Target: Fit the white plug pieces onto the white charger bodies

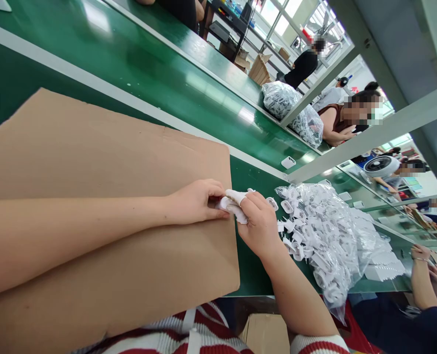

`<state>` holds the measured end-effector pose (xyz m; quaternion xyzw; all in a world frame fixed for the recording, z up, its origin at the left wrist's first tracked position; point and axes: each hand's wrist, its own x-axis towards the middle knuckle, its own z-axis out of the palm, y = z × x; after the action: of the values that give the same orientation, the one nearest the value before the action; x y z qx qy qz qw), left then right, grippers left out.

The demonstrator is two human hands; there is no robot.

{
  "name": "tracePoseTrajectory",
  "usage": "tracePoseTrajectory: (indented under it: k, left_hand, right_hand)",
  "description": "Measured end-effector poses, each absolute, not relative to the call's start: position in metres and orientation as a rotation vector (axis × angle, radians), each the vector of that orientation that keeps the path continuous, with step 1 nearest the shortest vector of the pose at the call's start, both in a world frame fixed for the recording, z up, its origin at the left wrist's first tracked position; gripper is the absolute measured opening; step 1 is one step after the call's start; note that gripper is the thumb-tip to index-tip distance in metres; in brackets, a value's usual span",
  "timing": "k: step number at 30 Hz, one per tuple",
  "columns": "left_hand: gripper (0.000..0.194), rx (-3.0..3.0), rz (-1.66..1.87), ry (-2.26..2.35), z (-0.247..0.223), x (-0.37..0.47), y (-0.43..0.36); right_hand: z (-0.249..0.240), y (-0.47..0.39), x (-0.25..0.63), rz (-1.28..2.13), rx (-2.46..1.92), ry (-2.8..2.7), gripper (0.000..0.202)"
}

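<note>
A small white piece (224,203) was held above the right-hand edge of a cardboard sheet (111,162) laid on the green worktop (254,178). The grip of the left hand (195,200) was clamped on it. White-covered fingers (235,196) of the right hand (260,223) were set against it; whether that grip was closed could not be told. Nearby, white parts (295,230) were heaped about a clear bag (366,241).

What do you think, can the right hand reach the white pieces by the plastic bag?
Probably yes: the nearest white pieces lie just past the right hand, and nothing seems to block them. But that hand looks busy with a small white part, so it might need to let go first.
</note>
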<state>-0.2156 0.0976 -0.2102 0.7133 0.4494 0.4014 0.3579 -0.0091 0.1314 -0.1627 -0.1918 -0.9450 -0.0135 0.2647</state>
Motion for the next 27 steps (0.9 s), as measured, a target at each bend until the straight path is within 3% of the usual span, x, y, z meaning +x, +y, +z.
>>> tracePoseTrajectory:
  k: [6,13,17,21,27]
  left_hand:
    - [0.029,1.826,1.051,1.209,-0.213,-0.214,0.097]
    - [0.036,1.788,1.126,1.239,-0.219,-0.21,0.097]
    - [0.03,1.701,1.093,1.202,-0.21,-0.205,0.096]
    - [0.037,1.71,0.924,1.262,-0.2,-0.218,0.117]
    - [0.052,1.601,1.037,1.758,-0.191,-0.276,0.192]
  right_hand:
    - [-0.165,0.13,-0.014,-0.156,-0.636,-2.568,0.019]
    - [-0.176,0.131,-0.014,0.008,-0.813,-2.499,0.022]
    - [-0.184,0.135,-0.007,0.177,-0.795,-2.399,0.035]
    - [-0.185,0.148,0.008,0.172,-0.873,-2.399,0.063]
    - [-0.187,0.167,0.029,0.079,-1.243,-2.661,0.07]
